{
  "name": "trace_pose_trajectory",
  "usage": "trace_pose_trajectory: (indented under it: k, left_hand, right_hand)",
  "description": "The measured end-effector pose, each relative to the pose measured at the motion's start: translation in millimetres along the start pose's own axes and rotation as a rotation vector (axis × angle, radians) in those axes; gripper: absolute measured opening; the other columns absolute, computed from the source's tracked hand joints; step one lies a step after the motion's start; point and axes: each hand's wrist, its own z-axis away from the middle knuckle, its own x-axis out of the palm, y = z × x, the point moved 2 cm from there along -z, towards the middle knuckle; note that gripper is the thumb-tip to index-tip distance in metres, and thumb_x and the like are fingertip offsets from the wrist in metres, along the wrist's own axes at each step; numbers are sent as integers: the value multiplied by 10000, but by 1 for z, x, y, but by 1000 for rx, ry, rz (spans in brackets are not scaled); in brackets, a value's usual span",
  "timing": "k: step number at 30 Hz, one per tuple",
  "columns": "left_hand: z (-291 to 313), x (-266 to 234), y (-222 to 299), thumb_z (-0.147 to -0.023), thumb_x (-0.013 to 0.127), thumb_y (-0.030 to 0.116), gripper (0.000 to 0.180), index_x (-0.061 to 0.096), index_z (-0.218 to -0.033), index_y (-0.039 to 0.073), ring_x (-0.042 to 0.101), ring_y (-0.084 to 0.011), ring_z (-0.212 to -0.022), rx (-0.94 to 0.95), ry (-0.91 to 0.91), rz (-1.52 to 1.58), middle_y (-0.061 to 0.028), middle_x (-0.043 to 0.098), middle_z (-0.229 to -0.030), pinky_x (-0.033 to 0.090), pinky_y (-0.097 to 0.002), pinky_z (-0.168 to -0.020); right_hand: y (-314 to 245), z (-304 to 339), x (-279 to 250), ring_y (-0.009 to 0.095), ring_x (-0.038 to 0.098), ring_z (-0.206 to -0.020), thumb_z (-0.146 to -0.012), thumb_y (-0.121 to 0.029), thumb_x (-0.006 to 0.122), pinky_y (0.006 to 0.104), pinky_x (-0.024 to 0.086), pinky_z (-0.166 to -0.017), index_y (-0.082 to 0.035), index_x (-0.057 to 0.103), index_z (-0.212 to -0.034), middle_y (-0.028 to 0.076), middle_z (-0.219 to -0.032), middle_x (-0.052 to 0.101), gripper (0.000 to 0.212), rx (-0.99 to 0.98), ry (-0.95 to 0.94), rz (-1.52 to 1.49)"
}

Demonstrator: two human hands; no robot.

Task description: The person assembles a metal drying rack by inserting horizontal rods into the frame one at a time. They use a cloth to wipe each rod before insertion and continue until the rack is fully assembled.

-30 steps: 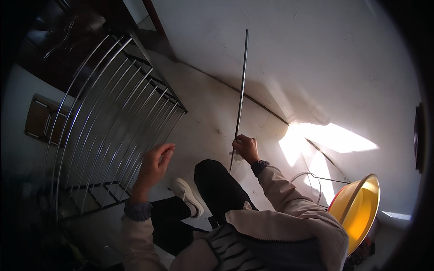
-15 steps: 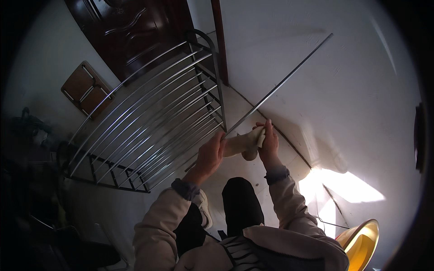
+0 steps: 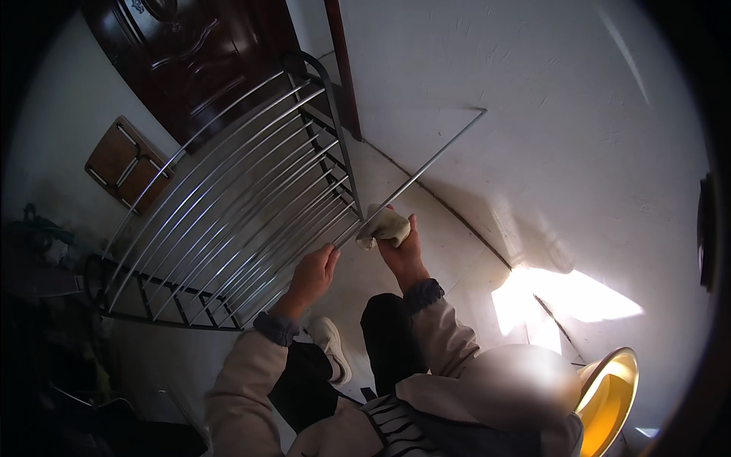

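A long thin metal rod slants from my hands up to the right, its far end at or close to the white wall. My left hand is closed round the lower part of this rod. Farther along it, my right hand grips a pale, crumpled cloth that is folded about the rod. The cloth hides part of my right fingers. Just left of the rod stands a rack with a dark frame and several shiny metal bars, near my left hand.
A dark red door is at the back left, with a brown folded stool leaning on the wall by it. The white wall runs along the right. A yellow basin sits at the lower right, near a bright sunlit patch.
The cloth hung between both hands; now it is bunched round the rod in my right hand. My left hand has moved down and left, and the rod's far end is lower and farther left.
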Motion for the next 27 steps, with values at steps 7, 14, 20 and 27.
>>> trace_pose_trajectory:
  k: [7, 14, 20, 27]
  left_hand:
    - [8, -3, 11, -1056, 525, 269, 225, 579, -1020, 54, 655, -446, -738, -43, -14, -149, -217, 661, -762, 499, -558, -617]
    - [28, -37, 22, -1046, 555, 249, 202, 565, -986, 57, 639, -446, -725, -89, 4, -288, -199, 641, -759, 482, -523, -592]
    - [105, -103, 29, -1022, 604, 201, 167, 533, -952, 67, 647, -375, -698, -94, -109, -408, -133, 625, -797, 493, -455, -567]
    - [167, -153, 40, -999, 648, 186, 136, 575, -989, 72, 650, -346, -699, -169, -131, -502, -119, 636, -857, 496, -423, -565]
  right_hand:
    - [73, 7, 70, 201, 588, -910, -1053, -492, 523, 362, 516, -804, -36, 590, -1216, 77, -1002, 590, 489, -266, 214, 554]
    - [87, -41, 58, 200, 597, -790, -1022, -455, 575, 356, 506, -718, -7, 622, -1062, 73, -870, 606, 452, -272, 339, 452]
    - [-29, -94, 36, 235, 584, -746, -1041, -385, 562, 448, 537, -720, -104, 563, -975, 33, -828, 567, 289, -259, 379, 332]
    - [-99, -101, 12, 275, 619, -830, -1054, -356, 531, 544, 559, -782, -90, 570, -1022, 55, -905, 598, 271, -287, 535, 334]
